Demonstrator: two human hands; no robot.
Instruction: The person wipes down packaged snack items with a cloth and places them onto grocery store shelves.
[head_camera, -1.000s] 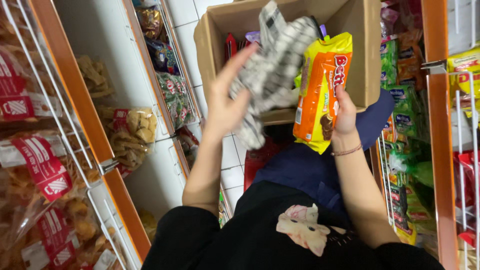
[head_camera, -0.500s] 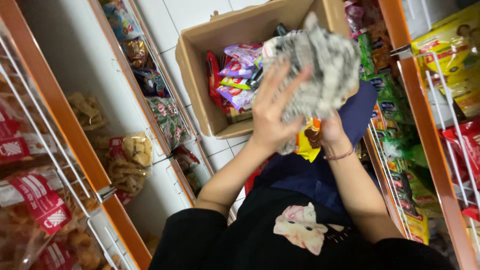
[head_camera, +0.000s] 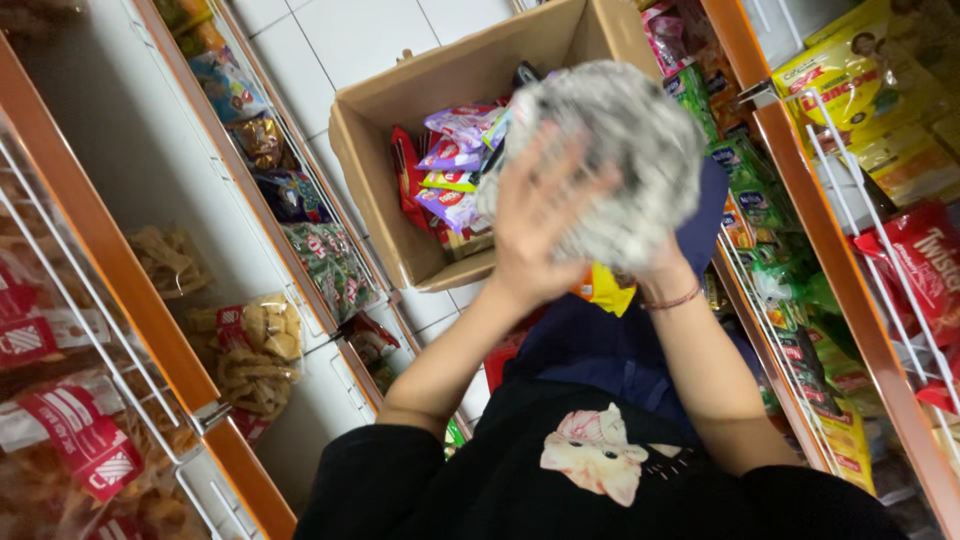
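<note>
**Both hands on one crumpled grey-and-white packet, box not emptied**

Looking down from the head camera, I had the left hand (head_camera: 545, 225) spread flat with fingers splayed over the front of a scrunched grey-and-white patterned packet (head_camera: 625, 165), and the right hand (head_camera: 655, 262) tucked behind and under it, mostly hidden, with only the wrist and a thin bracelet (head_camera: 672, 298) showing. So the grip was both hands closed around that one packet, pressed between them. It sat up in the air right over the near edge of the cardboard box (head_camera: 400, 130), which rested on the white tiled floor (head_camera: 350, 40) of the aisle.

How far along, as I judged it: the box was open and had plenty left in it, so the unpacking looked somewhere in the middle. I couldn't see the packet placed on any shelf at that point.

Counts, as best I could make out:
- 1 cardboard box
- 1 grey-and-white packet in hand
- 1 yellow-orange packet (head_camera: 605, 290) poking out below the hands, against my lap
- at least four purple snack packets (head_camera: 455, 170) in the box, plus a red one (head_camera: 408, 175) at the side; deeper ones hidden
- 2 orange-framed wire shelf racks, left (head_camera: 120, 270) and right (head_camera: 830, 260), both stocked with bagged snacks
</note>
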